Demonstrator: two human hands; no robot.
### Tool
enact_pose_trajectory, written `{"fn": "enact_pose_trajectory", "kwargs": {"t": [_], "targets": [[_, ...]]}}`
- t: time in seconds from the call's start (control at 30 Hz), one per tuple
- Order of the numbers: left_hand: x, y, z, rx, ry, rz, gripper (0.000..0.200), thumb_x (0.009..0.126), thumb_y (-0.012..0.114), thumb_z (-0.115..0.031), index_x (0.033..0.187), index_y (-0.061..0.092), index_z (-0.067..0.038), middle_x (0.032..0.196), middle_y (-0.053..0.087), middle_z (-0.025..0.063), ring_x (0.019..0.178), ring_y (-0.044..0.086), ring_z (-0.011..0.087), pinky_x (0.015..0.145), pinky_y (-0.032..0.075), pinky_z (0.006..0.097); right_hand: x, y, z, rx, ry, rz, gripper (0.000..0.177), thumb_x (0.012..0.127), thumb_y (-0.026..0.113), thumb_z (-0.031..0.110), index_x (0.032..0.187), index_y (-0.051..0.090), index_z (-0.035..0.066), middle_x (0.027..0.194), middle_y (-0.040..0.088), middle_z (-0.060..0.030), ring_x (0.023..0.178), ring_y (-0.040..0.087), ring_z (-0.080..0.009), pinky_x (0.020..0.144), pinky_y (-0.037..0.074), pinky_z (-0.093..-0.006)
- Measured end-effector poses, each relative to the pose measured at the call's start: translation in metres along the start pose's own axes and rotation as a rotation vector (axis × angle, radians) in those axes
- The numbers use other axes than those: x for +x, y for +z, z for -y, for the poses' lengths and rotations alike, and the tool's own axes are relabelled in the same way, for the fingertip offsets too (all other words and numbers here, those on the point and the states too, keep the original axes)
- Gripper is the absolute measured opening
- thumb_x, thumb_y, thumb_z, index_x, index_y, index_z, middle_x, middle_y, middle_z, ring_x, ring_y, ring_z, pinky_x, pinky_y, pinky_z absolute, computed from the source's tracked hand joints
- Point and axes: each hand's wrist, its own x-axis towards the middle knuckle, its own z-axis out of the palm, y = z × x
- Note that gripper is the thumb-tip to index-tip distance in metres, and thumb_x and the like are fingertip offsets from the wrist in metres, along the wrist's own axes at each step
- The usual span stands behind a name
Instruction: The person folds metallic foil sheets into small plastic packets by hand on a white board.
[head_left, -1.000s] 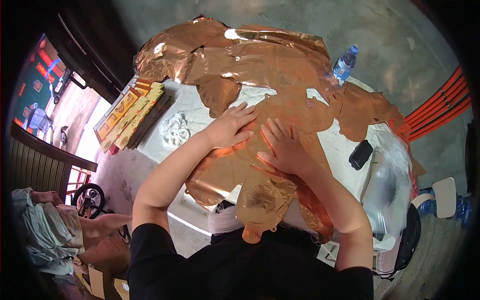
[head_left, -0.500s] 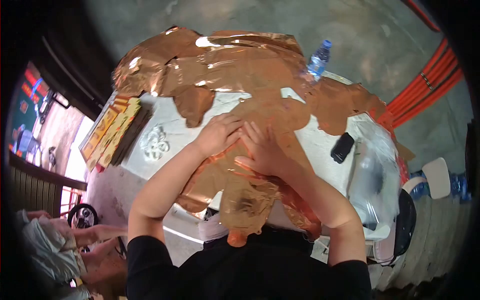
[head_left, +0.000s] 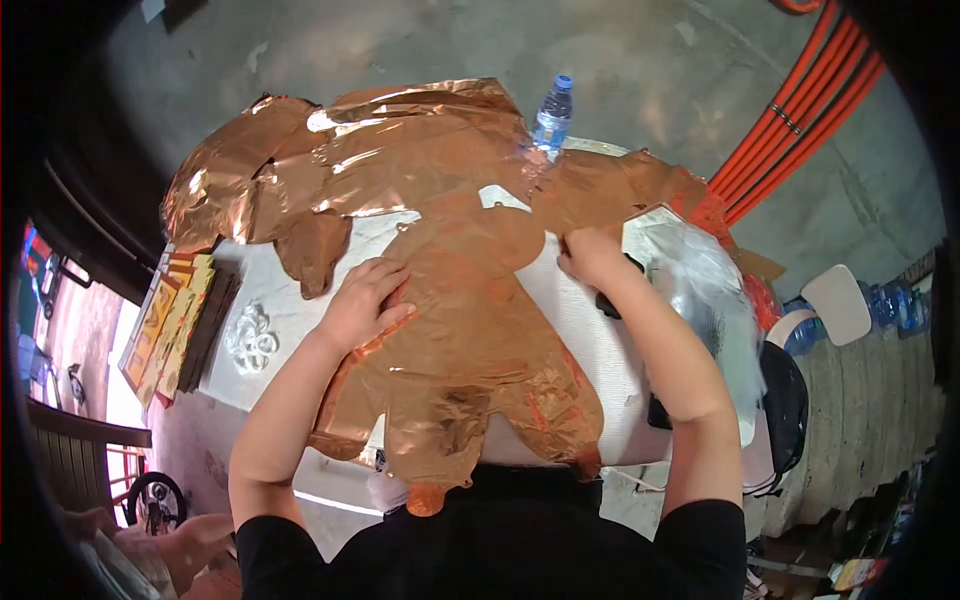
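Note:
A flat, copper-coloured foil balloon (head_left: 460, 290) with rounded lobes lies over the white table in front of me, its lower end reaching my black shirt. My left hand (head_left: 368, 298) rests on its left edge, fingers stretched and thumb spread. Off to the right, my right hand (head_left: 594, 256) has its fingers bent together beside the lower edge of more copper foil (head_left: 590, 190). What is between those fingertips, if anything, is hidden. Next to that wrist lies a black object (head_left: 607, 305), partly covered by my forearm.
Crumpled copper foil (head_left: 400, 150) spreads along the far side. A water bottle (head_left: 553, 115) stands at the back. Left are clear rings (head_left: 252, 338) and a stack of printed packets (head_left: 170, 325). Clear plastic wrap (head_left: 700, 290) lies right. Orange pipes (head_left: 790, 115) run beyond.
My hands, together on the balloon's middle before, are now apart: the left at the balloon's left edge, the right off it to the right. The view has shifted, and the balloon lies flatter.

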Motion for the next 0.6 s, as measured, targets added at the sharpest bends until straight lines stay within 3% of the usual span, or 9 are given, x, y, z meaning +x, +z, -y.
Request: {"fn": "enact_pose_trajectory", "kwargs": {"t": [0.1,0.23,0.3,0.33,0.4,0.53,0.6], "targets": [[0.001,0.000,-0.003,0.001,0.010,0.001,0.047,0.074,0.067,-0.025,0.111,0.055,0.001,0.117,0.052,0.0135,0.111,0.044,0.0304,0.094,0.036,0.0378,0.008,0.018,-0.002,-0.180,-0.102,-0.226,0.018,0.074,0.053,0.014,0.075,0.067,0.003,0.078,0.065,-0.0183,0.074,0.064,-0.0314,0.064,0.052,-0.0402],[0.002,-0.001,-0.005,0.004,0.006,-0.001,0.046,0.073,0.067,-0.024,0.110,0.055,0.001,0.117,0.053,0.0144,0.110,0.045,0.0309,0.095,0.036,0.0379,0.014,0.010,-0.009,-0.161,-0.070,-0.276,0.017,0.073,0.054,0.014,0.073,0.066,0.002,0.078,0.064,-0.0181,0.074,0.064,-0.0311,0.063,0.051,-0.0397],[0.003,-0.002,-0.007,-0.004,-0.021,0.008,0.045,0.073,0.067,-0.023,0.110,0.055,0.001,0.117,0.053,0.0153,0.110,0.045,0.0311,0.095,0.036,0.0379,0.020,0.007,-0.017,-0.035,-0.023,-0.461,0.019,0.074,0.057,0.019,0.064,0.064,0.004,0.072,0.063,-0.0157,0.065,0.062,-0.0316,0.059,0.049,-0.0423],[0.003,0.000,-0.007,-0.008,-0.013,0.013,0.045,0.073,0.067,-0.023,0.110,0.055,0.001,0.117,0.053,0.0153,0.110,0.045,0.0311,0.095,0.036,0.0379,0.020,0.006,-0.022,-0.035,-0.013,-0.459,0.019,0.074,0.057,0.019,0.064,0.064,0.004,0.072,0.063,-0.0157,0.065,0.062,-0.0316,0.059,0.049,-0.0423],[0.003,0.000,-0.005,0.004,-0.025,0.014,0.046,0.073,0.067,-0.025,0.110,0.056,0.000,0.117,0.052,0.0133,0.112,0.045,0.0294,0.095,0.034,0.0364,0.021,0.003,-0.027,0.281,-0.017,-0.464,0.019,0.072,0.064,0.021,0.062,0.063,0.004,0.069,0.063,-0.0127,0.060,0.060,-0.0303,0.055,0.047,-0.0389],[0.003,-0.002,-0.008,0.001,-0.029,0.012,0.045,0.073,0.067,-0.024,0.110,0.056,0.000,0.117,0.053,0.0132,0.112,0.045,0.0294,0.095,0.035,0.0364,0.025,0.001,-0.039,0.356,-0.012,-0.380,0.014,0.073,0.063,0.021,0.072,0.065,0.007,0.063,0.061,-0.0149,0.063,0.062,-0.0246,0.055,0.048,-0.0362],[0.003,-0.002,-0.008,-0.006,-0.027,0.011,0.045,0.072,0.067,-0.023,0.109,0.056,0.000,0.116,0.053,0.0132,0.112,0.045,0.0294,0.095,0.035,0.0364,0.033,-0.003,-0.050,0.716,0.025,-0.516,0.015,0.075,0.065,0.018,0.071,0.065,0.003,0.066,0.062,-0.0104,0.056,0.057,-0.0187,0.054,0.044,-0.0329]]}}
